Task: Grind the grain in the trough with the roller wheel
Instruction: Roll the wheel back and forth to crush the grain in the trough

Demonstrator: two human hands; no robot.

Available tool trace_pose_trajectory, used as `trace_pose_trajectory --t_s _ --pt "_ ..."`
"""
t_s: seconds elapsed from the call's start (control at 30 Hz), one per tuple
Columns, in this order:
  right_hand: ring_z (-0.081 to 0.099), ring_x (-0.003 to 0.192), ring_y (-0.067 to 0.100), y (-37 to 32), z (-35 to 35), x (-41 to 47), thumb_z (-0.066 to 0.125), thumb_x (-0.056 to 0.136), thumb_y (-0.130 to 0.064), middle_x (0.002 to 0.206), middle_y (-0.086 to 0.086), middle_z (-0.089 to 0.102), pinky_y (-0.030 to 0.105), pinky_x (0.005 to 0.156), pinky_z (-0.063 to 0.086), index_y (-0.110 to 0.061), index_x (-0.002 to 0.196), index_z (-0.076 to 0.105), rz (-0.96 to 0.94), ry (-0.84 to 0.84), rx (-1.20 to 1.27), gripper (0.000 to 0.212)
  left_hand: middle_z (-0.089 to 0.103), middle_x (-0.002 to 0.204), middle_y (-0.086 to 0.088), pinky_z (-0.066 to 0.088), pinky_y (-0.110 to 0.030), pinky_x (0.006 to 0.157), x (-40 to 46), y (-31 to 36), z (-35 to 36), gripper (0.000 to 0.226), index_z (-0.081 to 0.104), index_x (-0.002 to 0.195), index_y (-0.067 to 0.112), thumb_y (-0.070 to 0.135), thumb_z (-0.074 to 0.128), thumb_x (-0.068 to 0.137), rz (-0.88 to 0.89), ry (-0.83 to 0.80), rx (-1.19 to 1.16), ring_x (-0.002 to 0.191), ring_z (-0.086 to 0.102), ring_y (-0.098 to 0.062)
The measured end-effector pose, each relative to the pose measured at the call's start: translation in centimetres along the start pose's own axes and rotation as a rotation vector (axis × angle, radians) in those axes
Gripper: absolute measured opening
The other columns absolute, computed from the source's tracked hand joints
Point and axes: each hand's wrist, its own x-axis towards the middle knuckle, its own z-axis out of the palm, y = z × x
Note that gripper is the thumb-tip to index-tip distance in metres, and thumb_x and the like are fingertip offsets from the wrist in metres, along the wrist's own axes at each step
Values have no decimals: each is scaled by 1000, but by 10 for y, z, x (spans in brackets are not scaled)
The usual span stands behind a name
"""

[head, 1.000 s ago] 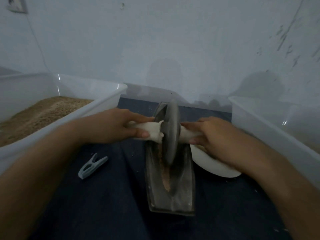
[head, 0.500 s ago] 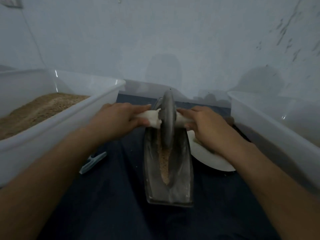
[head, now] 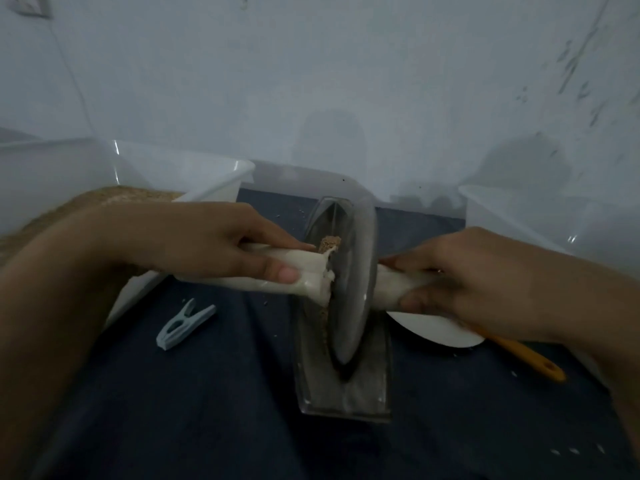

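A grey metal roller wheel (head: 353,282) stands on edge in the narrow metal trough (head: 346,386), which lies on the dark blue cloth pointing away from me. Brown grain (head: 329,242) shows in the trough beyond the wheel and along its left side. A white-wrapped axle handle (head: 304,275) runs through the wheel. My left hand (head: 221,244) grips the left end of the handle, thumb on top. My right hand (head: 460,282) grips the right end.
A white tub (head: 221,181) holding brown grain stands at the left, another white tub (head: 519,209) at the right. A white plate (head: 436,329) with an orange-handled tool (head: 530,358) lies right of the trough. A pale blue clothes peg (head: 185,323) lies on the cloth at the left.
The wheel has rolled toward me along the trough from its far end, both hands coming back with it. Grain at the far end is uncovered, and the orange handle has come into view.
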Motion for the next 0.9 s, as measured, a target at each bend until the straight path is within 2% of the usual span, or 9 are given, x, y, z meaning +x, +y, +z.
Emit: trace_pose_trajectory --t_s 0.1,0.2,0.3,0.37,0.43,0.57,0.67,0.8,0.9 --pt "57 90 12 8 18 27 50 93 -14 104 -4 61 22 73 45 -41 134 43 52 90 -63 50 63 110 26 35 -3 81 16 -14 10 50 51 126 46 56 48 77 -88 74 35 96 54 14" --pt "51 109 23 20 35 54 51 92 -13 118 7 54 31 88 41 -34 141 37 102 216 -84 55 50 138 3 33 -30 103 35 -31 27 52 36 138 43 50 48 88 -248 301 226 124 46 -15" --pt "44 115 24 29 42 65 50 94 -18 124 9 52 31 89 36 -30 142 34 124 290 -43 52 52 129 -2 32 -34 96 44 -35 40 57 26 143 41 54 39 90 -261 477 467 121 45 -21" --pt "44 116 23 28 41 61 52 94 -22 124 8 52 31 89 37 -33 141 35 122 278 -57 52 54 125 -1 32 -33 94 43 -35 37 57 28 142 42 56 41 88 -224 459 453 119 47 -21" --pt "47 112 21 23 36 51 54 93 -24 121 6 54 28 84 35 -36 140 36 82 233 -101 52 54 128 6 33 -25 94 34 -30 27 57 35 138 45 57 47 83 -192 336 287 119 48 -15" --pt "53 88 9 2 10 17 55 91 -28 92 -11 60 22 71 41 -42 130 47 17 67 -108 42 61 99 39 33 3 75 7 -9 6 53 49 121 54 62 47 68 -51 58 89 94 53 19" --pt "56 93 9 -8 -3 -3 55 88 -39 101 -13 62 31 83 47 -46 126 48 11 1 -90 39 52 89 51 25 11 70 0 -1 -2 38 49 110 62 58 50 72 18 18 73 87 45 32" --pt "56 83 9 -3 7 12 53 92 -23 94 -9 62 24 71 45 -44 127 49 43 61 -75 41 64 105 31 36 2 76 8 -7 5 54 51 118 56 65 46 65 -47 28 42 96 56 12" --pt "55 103 19 13 26 43 53 93 -18 115 3 60 28 81 43 -35 134 45 101 161 -56 45 56 130 9 37 -17 86 29 -27 20 52 44 132 45 55 49 81 -160 222 158 109 51 -4"
